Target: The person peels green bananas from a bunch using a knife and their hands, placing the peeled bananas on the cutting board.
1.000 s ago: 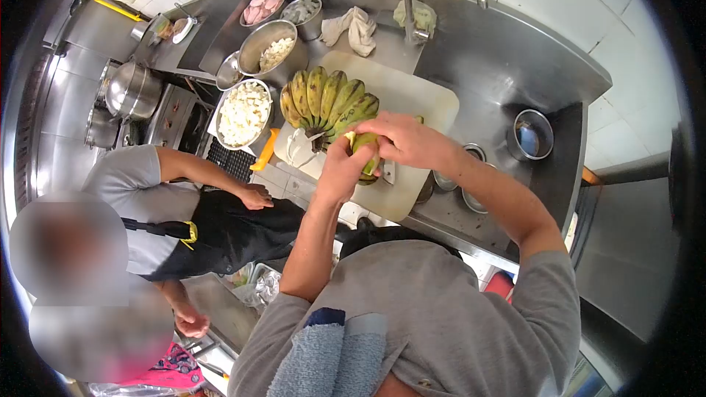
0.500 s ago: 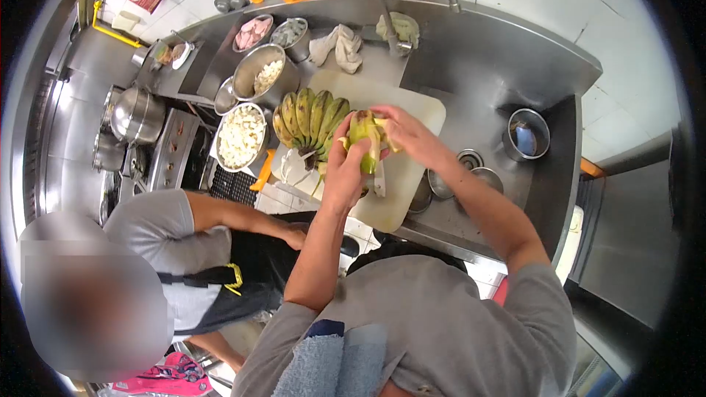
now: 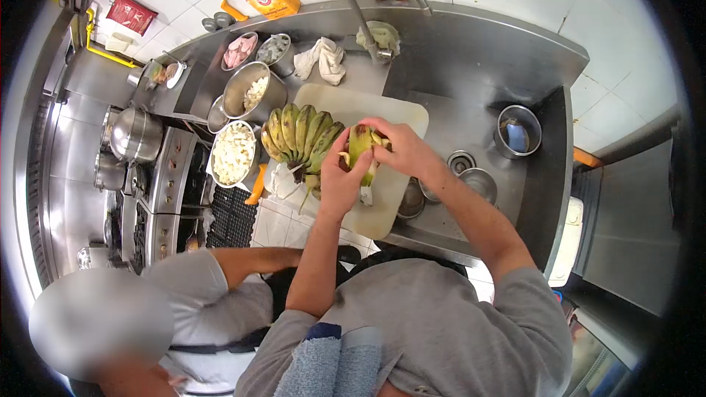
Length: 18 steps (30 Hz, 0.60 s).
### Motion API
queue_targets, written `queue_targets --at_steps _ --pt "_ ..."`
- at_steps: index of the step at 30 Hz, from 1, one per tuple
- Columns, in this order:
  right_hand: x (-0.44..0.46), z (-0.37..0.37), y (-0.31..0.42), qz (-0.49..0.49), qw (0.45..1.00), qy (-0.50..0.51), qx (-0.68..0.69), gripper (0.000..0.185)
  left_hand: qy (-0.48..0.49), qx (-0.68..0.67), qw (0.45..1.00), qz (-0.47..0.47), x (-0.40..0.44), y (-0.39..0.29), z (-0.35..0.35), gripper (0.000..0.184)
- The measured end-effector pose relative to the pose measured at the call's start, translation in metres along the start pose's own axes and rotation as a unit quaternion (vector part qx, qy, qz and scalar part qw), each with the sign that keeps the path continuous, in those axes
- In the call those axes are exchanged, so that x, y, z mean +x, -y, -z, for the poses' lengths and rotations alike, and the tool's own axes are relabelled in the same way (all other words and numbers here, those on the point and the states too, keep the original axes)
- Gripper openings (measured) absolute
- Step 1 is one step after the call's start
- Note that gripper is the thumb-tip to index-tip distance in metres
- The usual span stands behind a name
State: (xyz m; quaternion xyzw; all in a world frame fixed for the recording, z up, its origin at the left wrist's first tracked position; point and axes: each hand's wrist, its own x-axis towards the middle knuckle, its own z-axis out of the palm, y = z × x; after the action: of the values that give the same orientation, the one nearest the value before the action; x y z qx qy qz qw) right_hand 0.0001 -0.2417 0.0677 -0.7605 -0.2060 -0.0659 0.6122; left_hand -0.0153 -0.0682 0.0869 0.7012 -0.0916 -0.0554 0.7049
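Observation:
My left hand (image 3: 343, 182) is wrapped round a partly peeled green-yellow banana (image 3: 360, 141), held above the cutting board (image 3: 403, 114). My right hand (image 3: 403, 148) grips the same banana from the other side, its fingers at the loosened peel near the top. Strips of peel hang off the fruit. Just left of my hands, a bunch of green-yellow bananas (image 3: 300, 131) lies on the board, stem toward me. Below the banana, a narrow pale metal blade (image 3: 366, 195) shows; its handle is hidden.
An orange handle (image 3: 256, 185) sticks out by the board's left edge. Beyond stand a bowl of chopped pale pieces (image 3: 234, 153) and a steel pot (image 3: 276, 99). The sink (image 3: 460, 114) with a tap (image 3: 353, 4) lies right. A co-worker's arm (image 3: 257, 263) is close on my left.
My right hand has closed in on the banana, its fingers now nearer my left. The co-worker has leaned lower and closer. The whole view has shifted slightly.

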Motion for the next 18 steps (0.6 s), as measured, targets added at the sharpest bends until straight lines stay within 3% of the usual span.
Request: queue_targets --at_steps 3,18 --pt "-0.001 0.006 0.007 -0.043 0.999 0.025 -0.010 0.044 0.009 0.044 0.999 -0.008 -0.001 0.000 0.001 0.056" --pt "-0.010 0.006 -0.005 0.001 0.999 -0.032 -0.025 0.034 0.005 0.005 1.000 0.004 -0.006 0.011 -0.012 0.059"
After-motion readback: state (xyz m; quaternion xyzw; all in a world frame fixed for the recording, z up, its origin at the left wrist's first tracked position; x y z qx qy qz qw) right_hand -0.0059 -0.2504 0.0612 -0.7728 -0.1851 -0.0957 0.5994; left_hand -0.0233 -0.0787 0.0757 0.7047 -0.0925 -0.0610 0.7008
